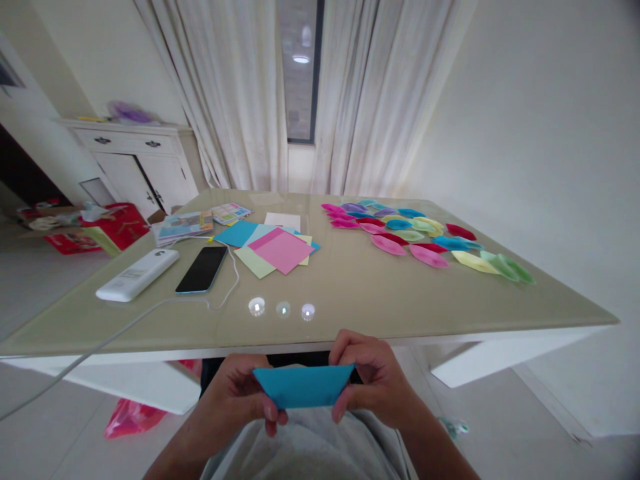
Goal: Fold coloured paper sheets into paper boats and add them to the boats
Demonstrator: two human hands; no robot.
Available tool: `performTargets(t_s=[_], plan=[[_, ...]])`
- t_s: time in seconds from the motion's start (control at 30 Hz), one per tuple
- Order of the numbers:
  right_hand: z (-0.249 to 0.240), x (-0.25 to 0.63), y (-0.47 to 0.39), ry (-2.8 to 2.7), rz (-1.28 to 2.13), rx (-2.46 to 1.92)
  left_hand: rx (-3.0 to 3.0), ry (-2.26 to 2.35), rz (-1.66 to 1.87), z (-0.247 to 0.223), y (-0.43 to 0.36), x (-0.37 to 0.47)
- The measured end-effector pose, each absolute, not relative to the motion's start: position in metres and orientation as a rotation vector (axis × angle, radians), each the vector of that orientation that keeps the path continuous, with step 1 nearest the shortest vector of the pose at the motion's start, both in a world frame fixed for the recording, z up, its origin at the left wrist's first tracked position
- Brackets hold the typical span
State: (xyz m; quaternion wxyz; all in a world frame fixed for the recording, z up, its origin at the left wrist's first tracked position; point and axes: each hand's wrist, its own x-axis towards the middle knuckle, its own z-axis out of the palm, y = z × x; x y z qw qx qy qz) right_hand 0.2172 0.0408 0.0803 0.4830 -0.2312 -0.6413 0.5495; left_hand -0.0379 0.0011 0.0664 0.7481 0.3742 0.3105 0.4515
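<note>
Between my two hands, just off the table's front edge, is a folded piece of blue paper [304,388] shaped like a trapezoid, its long side up. My left hand [245,393] pinches its left end, thumb in front. Its right end is gripped by my right hand [370,380], with the fingers curled behind. On the table, loose coloured paper sheets [281,249] in pink, blue, green and white overlap left of the middle. Rows of folded paper boat-like shapes [400,225] in many colours lie at the right.
A black phone [202,269], a white oblong device [137,275] and a white cable [175,300] lie on the table's left side, with booklets [184,227] behind. Ceiling-light reflections show on the glossy tabletop [380,300]. A red plastic bag [134,419] is on the floor.
</note>
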Motion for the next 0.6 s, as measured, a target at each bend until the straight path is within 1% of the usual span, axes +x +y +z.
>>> performTargets(t_s=[0.2, 0.37, 0.6], plan=[[0.077, 0.218, 0.041, -1.569, 1.318, -0.568, 0.846, 0.692, 1.027, 0.063, 0.003, -0.035], [0.078, 0.218, 0.042, -1.575, 1.305, -0.594, 0.826, 0.791, 1.031, 0.07, 0.001, -0.033], [0.079, 0.219, 0.042, -1.6, 1.279, -0.58, 0.83, 0.808, 1.051, 0.073, 0.0, -0.031]])
